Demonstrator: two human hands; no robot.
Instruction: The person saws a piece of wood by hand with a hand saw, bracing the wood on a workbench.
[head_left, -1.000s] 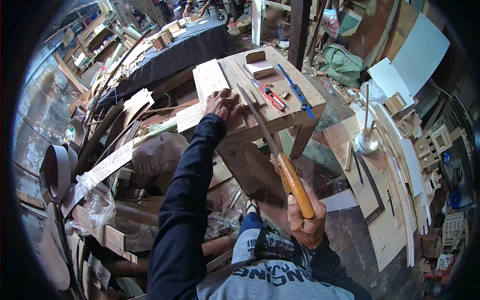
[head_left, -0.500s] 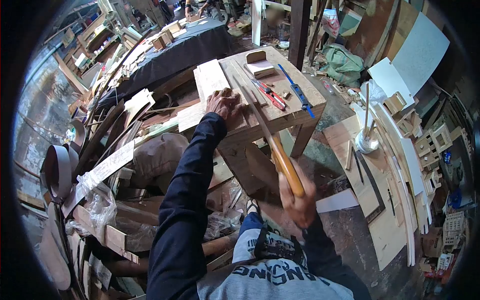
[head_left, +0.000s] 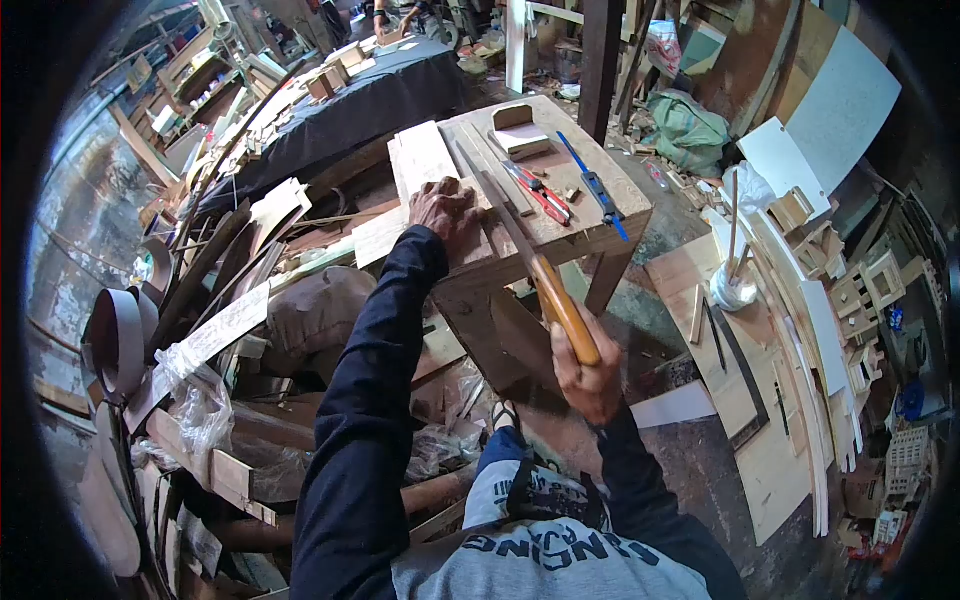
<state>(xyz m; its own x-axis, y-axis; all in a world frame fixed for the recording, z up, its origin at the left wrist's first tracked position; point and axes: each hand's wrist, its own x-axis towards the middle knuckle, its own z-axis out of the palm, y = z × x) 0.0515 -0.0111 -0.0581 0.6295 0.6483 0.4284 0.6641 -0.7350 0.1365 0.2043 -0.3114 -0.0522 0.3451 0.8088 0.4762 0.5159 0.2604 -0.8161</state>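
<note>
My left hand [head_left: 446, 212] presses on a pale wooden board [head_left: 424, 160] lying on the workbench [head_left: 600, 170], its fingers curled against the wood. Wrapped round the yellow-brown wooden handle of a handsaw [head_left: 563, 312] is my right hand [head_left: 588, 370], below the bench's near edge. The saw's thin blade runs up from the handle across the bench, alongside the board and to the right of my left hand. Right of the blade lie a red cutting tool [head_left: 545, 197], a small wooden piece with an upright back [head_left: 520, 133], and a blue tool with a long bar [head_left: 594, 186].
Scrap wood and plastic wrapping [head_left: 200, 390] crowd the floor at left. A black-covered table [head_left: 370, 105] holds wooden pieces at the back, where another person's hands [head_left: 395, 28] show. At right lie a plywood sheet [head_left: 770, 470] and a white container with sticks [head_left: 733, 288].
My right hand and the saw have moved slightly forward, up and to the left. My left hand stays on the board.
</note>
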